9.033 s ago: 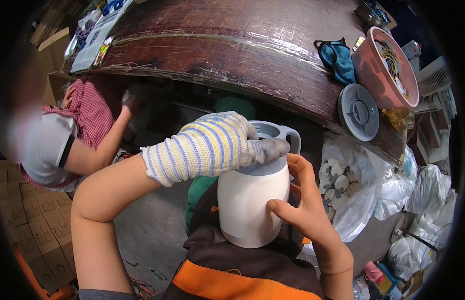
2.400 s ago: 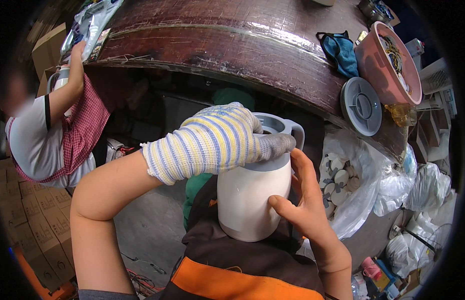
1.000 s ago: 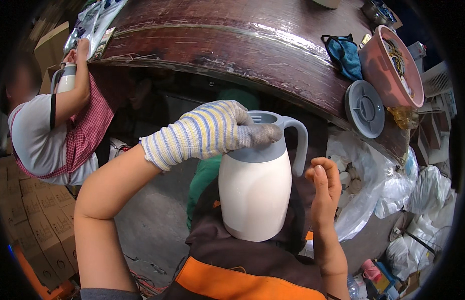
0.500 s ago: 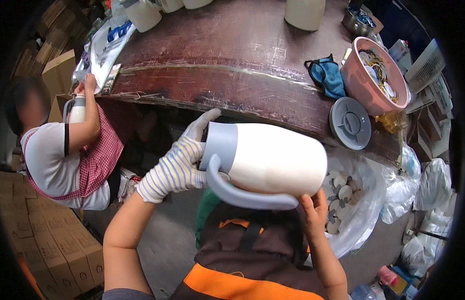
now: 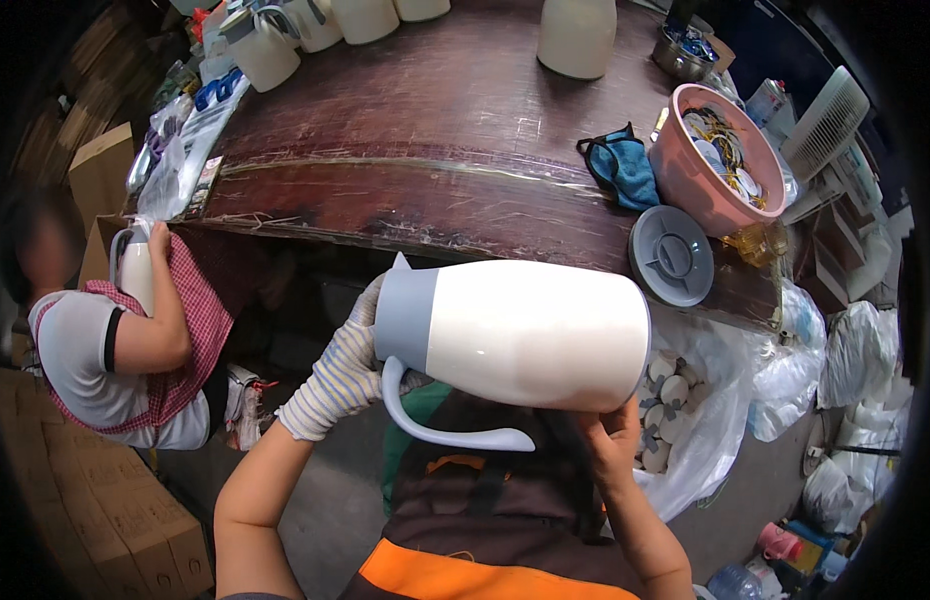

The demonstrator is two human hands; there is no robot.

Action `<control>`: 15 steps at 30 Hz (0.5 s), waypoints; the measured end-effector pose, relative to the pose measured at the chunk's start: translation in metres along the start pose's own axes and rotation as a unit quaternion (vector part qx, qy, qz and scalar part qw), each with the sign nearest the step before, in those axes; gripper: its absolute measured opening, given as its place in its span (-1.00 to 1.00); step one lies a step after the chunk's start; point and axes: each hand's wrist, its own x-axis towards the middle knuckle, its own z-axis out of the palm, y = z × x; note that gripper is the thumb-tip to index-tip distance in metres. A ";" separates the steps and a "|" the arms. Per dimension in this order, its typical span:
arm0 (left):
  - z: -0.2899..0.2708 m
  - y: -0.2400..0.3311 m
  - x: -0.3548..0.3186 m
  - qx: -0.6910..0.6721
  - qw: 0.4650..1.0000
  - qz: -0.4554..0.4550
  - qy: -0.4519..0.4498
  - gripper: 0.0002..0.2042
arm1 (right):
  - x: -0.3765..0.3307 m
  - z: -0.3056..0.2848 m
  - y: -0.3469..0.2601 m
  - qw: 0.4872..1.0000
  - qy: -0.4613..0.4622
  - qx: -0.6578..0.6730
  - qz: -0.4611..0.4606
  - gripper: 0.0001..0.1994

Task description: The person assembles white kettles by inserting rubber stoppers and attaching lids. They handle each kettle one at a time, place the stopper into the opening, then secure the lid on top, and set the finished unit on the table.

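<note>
A white thermos jug (image 5: 530,335) with a grey-blue collar and handle lies sideways between my hands, above my lap. My left hand (image 5: 340,375), in a striped knit glove, grips it at the collar and spout end; part of the fingers is hidden behind the jug. My bare right hand (image 5: 613,440) supports the base end from below, its fingers partly tucked under the body. The jug's handle (image 5: 450,430) hangs on the side nearest me.
A dark red table (image 5: 415,190) carries several jugs (image 5: 260,50), a blue cloth mask (image 5: 622,168), a pink bucket (image 5: 675,150) of parts and a grey round lid (image 5: 672,257). Below right, a plastic bag (image 5: 725,420) holds discs. At left, a person (image 5: 135,350) holds another jug; cartons (image 5: 115,490) stand nearby.
The jug has rolled between my hands, so its handle sits lower and the spout tip shows at the top. My left hand now sits further behind the collar. The co-worker's hand has lowered.
</note>
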 end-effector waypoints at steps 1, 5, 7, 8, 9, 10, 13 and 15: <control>0.000 -0.003 -0.001 0.017 1.000 0.017 0.003 -0.06 | -0.001 -0.001 0.001 1.000 0.003 -0.004 0.004 -0.55; -0.003 0.003 -0.003 0.167 0.980 0.104 0.005 -0.04 | -0.001 -0.008 -0.005 0.999 -0.014 0.006 0.032 -0.44; -0.001 0.013 -0.005 0.173 0.978 0.117 -0.002 -0.06 | 0.001 -0.008 -0.018 0.999 -0.034 0.028 0.031 -0.37; 0.002 0.016 -0.006 0.137 0.985 0.107 0.002 -0.09 | 0.009 -0.002 -0.032 0.998 -0.043 0.043 0.019 -0.33; 0.007 0.018 -0.010 0.021 0.998 0.056 0.018 -0.16 | 0.016 0.003 -0.045 0.997 -0.051 0.056 0.009 -0.29; 0.008 0.020 -0.010 0.002 0.999 0.030 0.029 -0.25 | 0.021 0.004 -0.051 0.999 -0.022 0.036 0.026 -0.26; 0.000 0.025 -0.012 0.020 1.000 0.006 0.020 -0.39 | 0.027 0.015 -0.065 0.996 -0.010 -0.047 0.076 -0.25; -0.013 0.031 -0.019 -0.086 0.995 -0.050 -0.031 -0.41 | 0.020 0.021 -0.059 0.996 0.015 -0.038 0.079 -0.27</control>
